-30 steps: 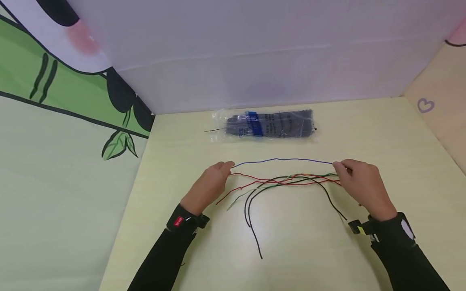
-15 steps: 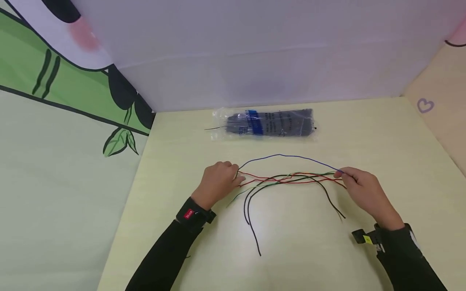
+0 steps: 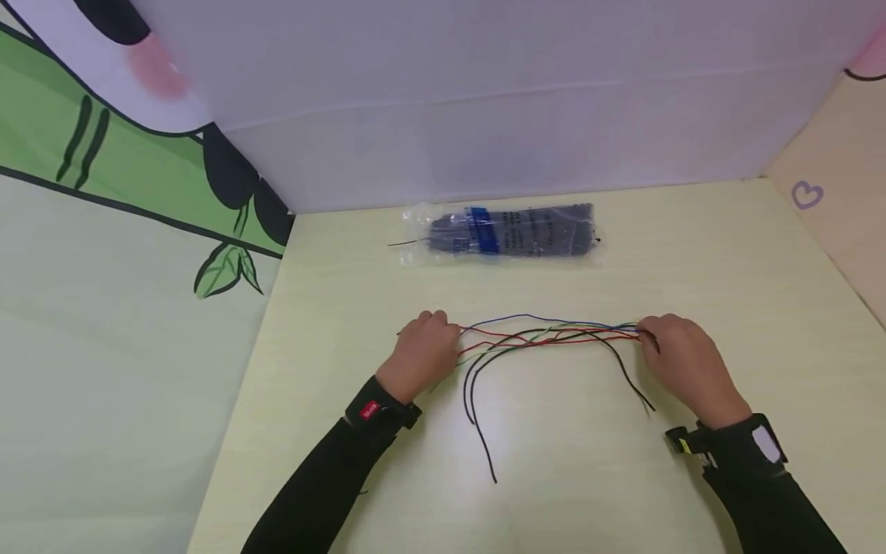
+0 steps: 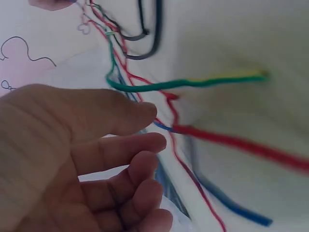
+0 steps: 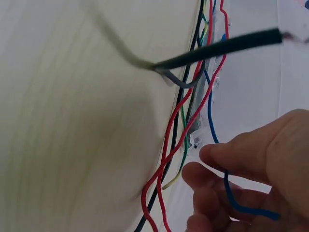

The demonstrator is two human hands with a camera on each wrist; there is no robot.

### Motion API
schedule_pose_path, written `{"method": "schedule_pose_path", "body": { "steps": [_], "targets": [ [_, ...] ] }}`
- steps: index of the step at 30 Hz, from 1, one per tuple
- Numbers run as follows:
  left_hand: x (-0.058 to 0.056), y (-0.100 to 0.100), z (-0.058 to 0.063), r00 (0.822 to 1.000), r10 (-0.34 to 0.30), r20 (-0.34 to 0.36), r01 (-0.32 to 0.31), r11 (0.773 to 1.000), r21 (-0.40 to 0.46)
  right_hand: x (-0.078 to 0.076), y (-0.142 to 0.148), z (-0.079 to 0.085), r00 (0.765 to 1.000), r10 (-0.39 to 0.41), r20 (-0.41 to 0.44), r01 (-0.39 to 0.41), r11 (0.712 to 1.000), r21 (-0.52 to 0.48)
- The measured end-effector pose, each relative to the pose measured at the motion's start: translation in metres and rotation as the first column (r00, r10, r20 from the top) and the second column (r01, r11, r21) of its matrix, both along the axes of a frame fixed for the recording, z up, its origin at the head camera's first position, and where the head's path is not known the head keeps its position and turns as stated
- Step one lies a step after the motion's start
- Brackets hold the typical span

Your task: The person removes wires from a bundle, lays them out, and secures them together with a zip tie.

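Note:
Red, green-yellow, black and blue wires lie bunched across the table between the two hands. Thumb and index finger of my right hand pinch the blue wire, whose short end hangs past the fingers in the right wrist view. My left hand is over the left ends of the bunch, its fingers loosely bent and thumb apart from them. Beyond its fingertips in the left wrist view run a red wire and a green-yellow wire. Black wires curve toward the front of the table.
A clear plastic bag holding a dark bundle with a blue band lies at the back of the pale table. Behind it stands a whitish wall panel; cartoon-printed panels flank the table.
The blue wire, earlier arched behind the others, has come forward and down onto the bunch. My left hand has moved right over the wire ends; my right hand dipped forward, then returned.

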State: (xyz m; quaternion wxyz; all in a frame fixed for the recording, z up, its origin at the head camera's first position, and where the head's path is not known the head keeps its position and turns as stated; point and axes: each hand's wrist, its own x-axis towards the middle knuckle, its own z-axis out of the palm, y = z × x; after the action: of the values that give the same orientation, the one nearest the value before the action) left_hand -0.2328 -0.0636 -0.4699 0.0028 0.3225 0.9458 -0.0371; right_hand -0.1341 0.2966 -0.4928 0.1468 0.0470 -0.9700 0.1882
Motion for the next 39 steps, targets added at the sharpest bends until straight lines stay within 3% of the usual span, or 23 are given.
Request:
{"method": "schedule_pose_path", "body": {
  "steps": [4, 8, 11, 13, 15, 21, 26, 30, 35, 37, 39],
  "targets": [
    [-0.004, 0.008, 0.004, 0.999, -0.032, -0.039, 0.032, 0.999, 0.019, -0.003, -0.001, 0.002, 1.000, -0.003, -0.016, 0.004, 0.997, 0.081],
    [-0.008, 0.015, 0.004, 0.999, 0.002, 0.038, -0.001, 0.999, -0.032, -0.012, -0.009, 0.008, 0.993, 0.059, 0.102, -0.070, 0.991, 0.114],
    [-0.008, 0.018, 0.002, 0.989, 0.053, 0.138, -0.041, 0.996, -0.082, -0.023, -0.019, 0.011, 0.950, 0.107, 0.292, -0.153, 0.978, 0.139],
    [-0.007, 0.019, -0.001, 0.984, 0.061, 0.168, -0.045, 0.994, -0.097, -0.028, -0.023, 0.012, 0.915, 0.101, 0.391, -0.185, 0.965, 0.184],
    [-0.008, 0.019, -0.005, 0.986, 0.045, 0.163, -0.029, 0.995, -0.098, -0.030, -0.021, 0.012, 0.897, 0.079, 0.436, -0.194, 0.955, 0.226],
    [-0.015, 0.010, -0.010, 0.996, -0.080, 0.047, 0.081, 0.996, -0.027, -0.032, -0.007, 0.005, 0.927, 0.209, 0.313, -0.294, 0.921, 0.256],
    [-0.020, 0.004, -0.008, 0.973, -0.231, -0.018, 0.230, 0.973, -0.026, -0.034, -0.007, 0.000, 0.927, 0.325, 0.188, -0.374, 0.835, 0.404],
    [-0.030, 0.005, -0.008, 0.927, -0.362, -0.098, 0.354, 0.931, -0.092, -0.041, -0.006, -0.002, 0.899, 0.431, 0.081, -0.412, 0.766, 0.494],
    [-0.038, 0.004, -0.011, 0.872, -0.464, -0.156, 0.444, 0.884, -0.147, -0.047, 0.005, -0.008, 0.834, 0.551, 0.025, -0.475, 0.693, 0.542],
    [-0.038, 0.002, -0.014, 0.865, -0.475, -0.163, 0.454, 0.878, -0.149, -0.046, 0.013, -0.013, 0.824, 0.567, 0.005, -0.475, 0.685, 0.553],
    [-0.035, -0.001, -0.017, 0.876, -0.454, -0.160, 0.436, 0.889, -0.137, -0.042, 0.020, -0.018, 0.830, 0.557, -0.009, -0.462, 0.698, 0.547]
  ]
}}
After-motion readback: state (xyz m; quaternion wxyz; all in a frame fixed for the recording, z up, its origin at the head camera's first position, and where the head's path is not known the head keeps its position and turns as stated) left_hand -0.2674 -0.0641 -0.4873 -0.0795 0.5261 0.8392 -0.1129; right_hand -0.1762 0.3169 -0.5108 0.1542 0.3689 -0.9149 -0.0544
